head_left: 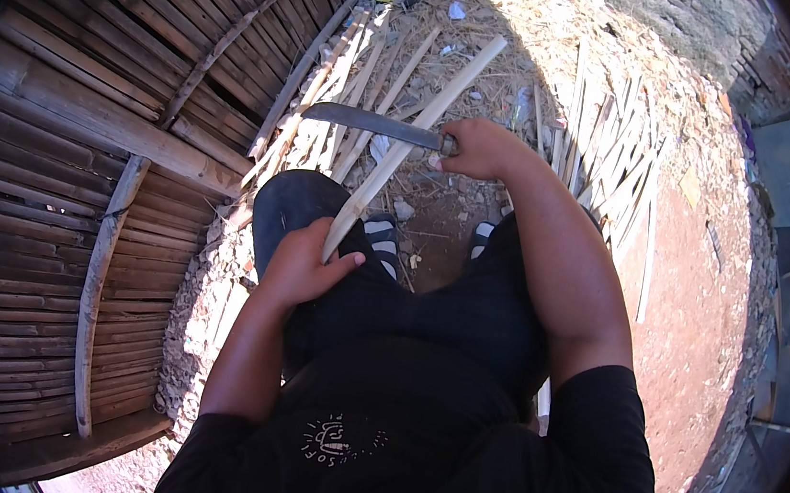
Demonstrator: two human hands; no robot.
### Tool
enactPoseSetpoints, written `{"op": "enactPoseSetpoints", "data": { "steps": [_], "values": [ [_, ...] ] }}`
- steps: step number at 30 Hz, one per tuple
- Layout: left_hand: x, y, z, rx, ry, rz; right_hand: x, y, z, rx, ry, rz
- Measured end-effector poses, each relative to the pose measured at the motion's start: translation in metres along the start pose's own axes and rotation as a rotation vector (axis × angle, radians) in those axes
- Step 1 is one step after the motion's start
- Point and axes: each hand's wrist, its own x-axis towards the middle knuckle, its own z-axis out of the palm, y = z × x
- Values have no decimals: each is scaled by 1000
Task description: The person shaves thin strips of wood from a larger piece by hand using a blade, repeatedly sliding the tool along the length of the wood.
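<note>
My left hand (pixel 302 264) is closed around the near end of a long pale bamboo slat (pixel 368 189), beside my left thigh. From there the slat slants away from me, up and to the right. In my right hand (pixel 482 148) is the handle of a machete (pixel 360 120), my fingers wrapped round it. Its long dark blade points left and crosses over the middle of the slat. Whether the edge touches the slat I cannot tell.
A wall of bamboo strips (pixel 25 237) stands close on my left. Several slats (pixel 414 61) lie ahead among shavings, and a pile of split strips (pixel 616 154) lies at the right. My sandalled feet (pixel 382 243) rest on dirt. Scraps of litter (pixel 456 9) are scattered farther off.
</note>
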Motion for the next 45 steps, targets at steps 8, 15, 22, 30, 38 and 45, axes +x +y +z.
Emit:
{"op": "enactPoseSetpoints", "data": {
  "steps": [8,15,22,30,38,45],
  "values": [
    [0,-3,2,-13,2,2,2,3,1,-3,-13,-7],
    [0,-2,2,-1,-1,-8,2,3,2,-8,0,-13],
    [1,-1,1,5,-6,-14,0,0,0,-23,-19,8],
    [1,0,0,10,-15,-17,-1,-2,-2,-11,-37,20],
    [1,-1,0,4,-9,-9,-1,-3,-3,-19,-39,30],
    [1,1,0,8,-14,-22,-2,-4,-3,-17,-35,31]
  ]
}}
